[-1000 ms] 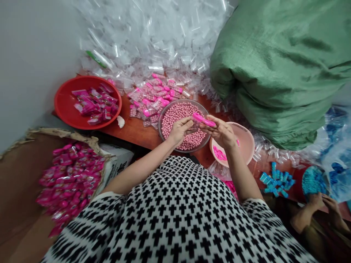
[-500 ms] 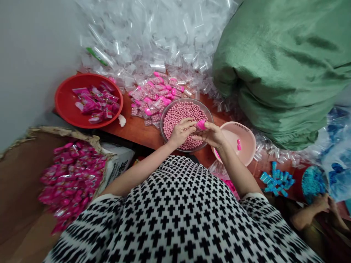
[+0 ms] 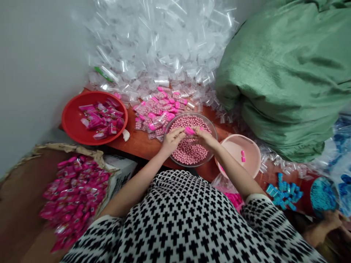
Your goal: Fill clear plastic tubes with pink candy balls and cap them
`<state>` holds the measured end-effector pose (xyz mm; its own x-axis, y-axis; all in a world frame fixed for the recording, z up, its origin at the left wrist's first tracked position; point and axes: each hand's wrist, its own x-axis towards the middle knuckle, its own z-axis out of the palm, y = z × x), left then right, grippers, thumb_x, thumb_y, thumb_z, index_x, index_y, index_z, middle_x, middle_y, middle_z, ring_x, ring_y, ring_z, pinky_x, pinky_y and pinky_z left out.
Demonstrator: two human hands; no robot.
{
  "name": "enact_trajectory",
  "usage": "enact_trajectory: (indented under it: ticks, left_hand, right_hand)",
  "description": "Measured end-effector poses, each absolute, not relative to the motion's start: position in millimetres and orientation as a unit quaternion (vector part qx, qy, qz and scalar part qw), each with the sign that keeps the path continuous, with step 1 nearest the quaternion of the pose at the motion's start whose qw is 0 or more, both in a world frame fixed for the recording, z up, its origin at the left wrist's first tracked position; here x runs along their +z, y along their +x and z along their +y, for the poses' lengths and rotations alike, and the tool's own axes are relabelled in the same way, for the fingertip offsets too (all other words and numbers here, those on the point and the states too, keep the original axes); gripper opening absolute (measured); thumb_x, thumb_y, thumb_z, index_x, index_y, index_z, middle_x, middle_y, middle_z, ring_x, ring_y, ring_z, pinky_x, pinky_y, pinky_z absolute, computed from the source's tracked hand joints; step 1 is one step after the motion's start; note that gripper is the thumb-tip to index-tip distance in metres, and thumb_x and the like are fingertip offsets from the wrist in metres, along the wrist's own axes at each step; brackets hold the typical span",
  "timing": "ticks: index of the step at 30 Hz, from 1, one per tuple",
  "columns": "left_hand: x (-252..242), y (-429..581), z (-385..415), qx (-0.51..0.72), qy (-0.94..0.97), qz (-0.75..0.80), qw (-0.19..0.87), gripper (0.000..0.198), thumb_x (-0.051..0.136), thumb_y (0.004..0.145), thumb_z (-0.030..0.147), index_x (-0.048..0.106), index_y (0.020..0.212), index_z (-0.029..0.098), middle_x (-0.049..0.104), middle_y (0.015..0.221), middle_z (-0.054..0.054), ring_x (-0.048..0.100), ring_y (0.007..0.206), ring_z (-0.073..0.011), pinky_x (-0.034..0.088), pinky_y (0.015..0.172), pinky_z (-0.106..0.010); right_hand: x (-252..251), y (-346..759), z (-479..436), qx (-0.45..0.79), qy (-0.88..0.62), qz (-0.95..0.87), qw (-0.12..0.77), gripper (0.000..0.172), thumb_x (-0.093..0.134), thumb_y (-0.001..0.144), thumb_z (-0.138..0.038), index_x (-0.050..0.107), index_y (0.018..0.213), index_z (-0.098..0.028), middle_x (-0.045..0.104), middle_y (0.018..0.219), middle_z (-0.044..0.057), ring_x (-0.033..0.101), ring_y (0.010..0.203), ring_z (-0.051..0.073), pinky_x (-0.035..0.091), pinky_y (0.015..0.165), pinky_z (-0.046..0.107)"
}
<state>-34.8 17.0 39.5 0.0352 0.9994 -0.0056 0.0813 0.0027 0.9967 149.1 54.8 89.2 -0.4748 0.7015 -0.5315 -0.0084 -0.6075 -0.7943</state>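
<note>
Head cam: pink cap [image 3: 189,130], 1 pc, light, hard, prob. slick, pinched at its ends btw. your left hand [image 3: 172,140] & right hand [image 3: 205,138], fingertips closed on it, over bowl [image 3: 216,141].

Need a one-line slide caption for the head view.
Left hand and right hand pinch a pink piece over a clear bowl of pink beads.

A plain grey wall [image 3: 33,65] is rising on the left in soft light; a red-brown wooden table [image 3: 142,141] is standing beside it.
</note>
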Motion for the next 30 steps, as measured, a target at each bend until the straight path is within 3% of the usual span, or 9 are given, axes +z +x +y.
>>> enact_trajectory:
  ticks: [4,8,10,13,18,22,25,28,30]
  left_hand:
    - [26.3,-78.9,48.9,0.474,0.523,0.604,0.370,0.042,0.053,0.088,0.051,0.071,0.108,0.018,0.070,0.109,-0.010,0.061,0.106,-0.0237,0.046,0.099,-0.040]
    - [6.1,-114.0,81.9,0.447,0.569,0.651,0.230,0.035,0.052,0.090,0.047,0.073,0.100,0.021,0.070,0.098,-0.009,0.055,0.109,-0.0254,0.040,0.104,-0.041]
    - [-4.0,-121.6,93.3,0.441,0.582,0.651,0.207,0.032,0.052,0.091,0.044,0.073,0.098,0.022,0.069,0.095,-0.009,0.053,0.109,-0.0259,0.037,0.106,-0.041]
    - [-14.1,-125.1,101.5,0.425,0.588,0.653,0.216,0.031,0.051,0.091,0.043,0.074,0.098,0.022,0.070,0.095,-0.008,0.052,0.108,-0.0259,0.035,0.106,-0.042]
    - [-10.9,-128.1,99.2,0.424,0.556,0.668,0.256,0.036,0.051,0.091,0.048,0.074,0.098,0.021,0.071,0.097,-0.009,0.053,0.110,-0.0270,0.039,0.103,-0.044]
    - [2.5,-119.0,94.8,0.481,0.479,0.660,0.322,0.036,0.057,0.089,0.049,0.073,0.103,0.020,0.071,0.103,-0.007,0.061,0.104,-0.0235,0.044,0.100,-0.041]
    - [12.6,-100.2,93.2,0.520,0.408,0.627,0.412,0.040,0.058,0.087,0.051,0.070,0.110,0.021,0.071,0.109,-0.006,0.064,0.101,-0.0210,0.049,0.095,-0.036]
    - [24.5,-79.4,92.3,0.509,0.424,0.591,0.461,0.040,0.059,0.087,0.052,0.071,0.109,0.021,0.071,0.109,-0.006,0.064,0.103,-0.0208,0.049,0.096,-0.035]
    - [33.4,-68.3,90.6,0.490,0.470,0.565,0.469,0.037,0.060,0.087,0.051,0.072,0.105,0.021,0.071,0.108,-0.006,0.063,0.105,-0.0211,0.047,0.099,-0.036]
  right_hand:
    - [61.6,162.9,132.3,0.502,-0.594,-0.575,0.255,0.046,0.054,0.086,-0.055,0.060,0.112,-0.018,0.067,0.111,0.010,0.065,0.096,0.021,0.055,0.080,0.036]
    - [34.7,171.6,195.5,0.219,-0.607,-0.764,-0.010,0.033,0.050,0.092,-0.029,0.060,0.119,-0.013,0.063,0.122,0.016,0.058,0.110,0.026,0.047,0.093,0.038]
    - [24.5,171.9,212.2,0.165,-0.531,-0.822,-0.126,0.037,0.047,0.093,-0.024,0.056,0.126,-0.012,0.056,0.131,0.019,0.054,0.115,0.027,0.045,0.093,0.038]
    - [10.3,175.0,224.2,0.139,-0.462,-0.852,-0.203,0.039,0.042,0.094,-0.019,0.054,0.130,-0.011,0.051,0.136,0.021,0.051,0.117,0.029,0.046,0.091,0.040]
    - [-10.6,193.9,235.7,0.190,-0.487,-0.838,-0.157,0.041,0.050,0.087,-0.014,0.059,0.127,-0.016,0.052,0.137,0.016,0.055,0.114,0.030,0.048,0.091,0.041]
    - [0.1,188.7,228.4,0.286,-0.570,-0.767,0.071,0.037,0.060,0.083,-0.023,0.065,0.118,-0.013,0.063,0.122,0.016,0.061,0.107,0.028,0.047,0.096,0.045]
    - [29.5,162.7,203.3,0.476,-0.532,-0.655,0.248,0.042,0.066,0.082,-0.046,0.068,0.113,-0.018,0.069,0.112,0.010,0.064,0.103,0.025,0.050,0.094,0.043]
    - [57.0,132.6,173.9,0.708,-0.416,-0.510,0.255,0.056,0.064,0.078,-0.063,0.066,0.114,-0.021,0.068,0.116,0.009,0.064,0.105,0.023,0.056,0.088,0.043]
    - [67.5,119.6,158.8,0.794,-0.362,-0.433,0.225,0.061,0.065,0.075,-0.066,0.065,0.116,-0.021,0.066,0.117,0.010,0.063,0.106,0.023,0.058,0.085,0.043]
